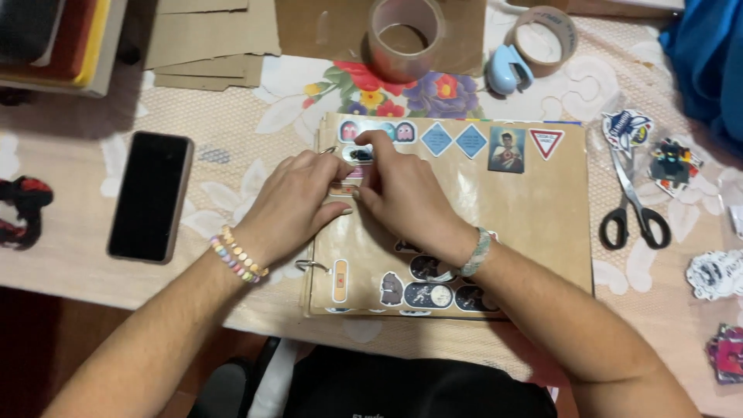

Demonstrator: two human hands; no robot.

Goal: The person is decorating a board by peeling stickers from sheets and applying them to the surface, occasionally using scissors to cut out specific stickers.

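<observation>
A ring-bound kraft album (534,209) is laid open on the flowered tablecloth (232,178), at the centre of the view. Both hands are pressed onto its page toward ten o'clock: the left hand (298,201) is cupped with its fingers curled down beside a ring, and the right hand (402,193) is laid over the page with the forefinger stretched to a small dark sticker (361,154) near the top edge. Whether that sticker is pinched or merely pressed cannot be told; nothing is seen clasped in either hand.

A crooked or creased sticker could result if the forefinger is slid while the adhesive is only half down, and the glossy film over the page could be lifted by the curled fingers. The page looks brown and shiny, edged with stickers along twelve and six o'clock. A black phone (150,196) lies at nine o'clock, scissors (635,205) at three o'clock, a tape roll (404,37) at twelve o'clock
</observation>
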